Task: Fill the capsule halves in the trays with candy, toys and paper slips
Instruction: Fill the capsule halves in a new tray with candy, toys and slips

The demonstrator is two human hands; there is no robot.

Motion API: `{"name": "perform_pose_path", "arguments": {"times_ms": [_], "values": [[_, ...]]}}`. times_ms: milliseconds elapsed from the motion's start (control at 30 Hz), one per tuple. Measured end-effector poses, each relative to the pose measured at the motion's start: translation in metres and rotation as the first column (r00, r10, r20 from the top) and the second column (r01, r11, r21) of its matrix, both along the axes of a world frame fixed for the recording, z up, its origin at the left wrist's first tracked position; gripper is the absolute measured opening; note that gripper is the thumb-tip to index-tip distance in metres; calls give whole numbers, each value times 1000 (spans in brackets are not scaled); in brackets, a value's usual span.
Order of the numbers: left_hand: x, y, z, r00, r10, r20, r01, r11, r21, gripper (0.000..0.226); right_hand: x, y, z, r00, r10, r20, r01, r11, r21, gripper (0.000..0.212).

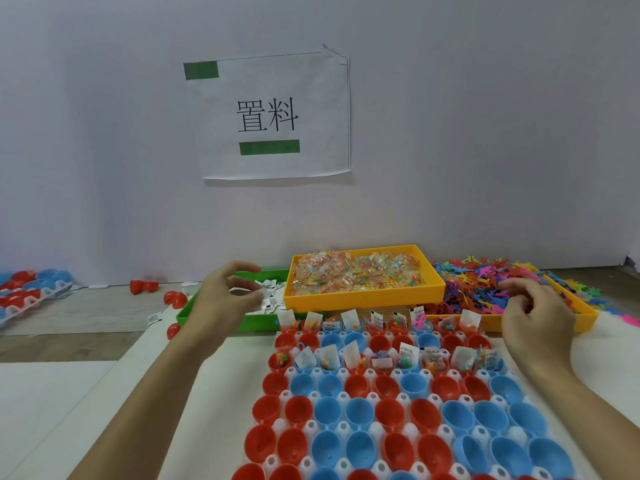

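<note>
The capsule tray (pixel 308 462) lies nearest the person, white, with red and blue halves (pixel 360 445) seated open side up. Two rows of it are filled: the row at its far edge and the third row back from that edge each show candy, a toy and an upright slip in most cups. The row between those two looks empty, and so do all the rows nearer than the third, so by my reckoning well under half the tray is done.

Beyond the tray's far edge sit the supplies: a green bin (pixel 194 318) of slips (pixel 270 299) to its far left, a yellow bin (pixel 363 297) of candy packets (pixel 356 271) straight behind, and a bin of toys (pixel 485 289) to its far right.

The left hand (pixel 221 299) hovers over the green bin with fingers curled and thumb near forefinger; whether it pinches a slip I cannot tell. The right hand (pixel 533 317) hangs over the toys, fingers bent loosely; nothing shows clearly in its grip.

Far left of the tray, stacked trays of halves (pixel 24 292) wait, with loose red halves (pixel 143 286) on the table
</note>
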State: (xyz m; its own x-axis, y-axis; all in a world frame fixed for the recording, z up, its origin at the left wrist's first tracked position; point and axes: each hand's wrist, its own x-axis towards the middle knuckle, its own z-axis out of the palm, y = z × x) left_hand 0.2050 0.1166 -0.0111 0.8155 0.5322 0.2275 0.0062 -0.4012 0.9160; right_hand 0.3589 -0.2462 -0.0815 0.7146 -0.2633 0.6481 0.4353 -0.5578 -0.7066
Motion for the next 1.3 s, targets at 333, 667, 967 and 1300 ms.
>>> {"name": "perform_pose_path", "arguments": {"times_ms": [333,667,967,1300], "values": [[-15,-16,47,875,-292,-387,385,904,188,26,0,0,0,1000,12,-9,-12,1000,13,27],[-10,-35,40,770,-168,-616,498,762,414,17,-1,1,1,1000,13,1,-13,1000,16,25],[-4,-45,33,765,-102,-636,493,728,476,14,0,1,0,1000,11,-2,-11,1000,14,24],[-6,-54,34,735,-40,-677,473,746,469,7,0,1,1,1000,15,3,-15,1000,15,24]]}}
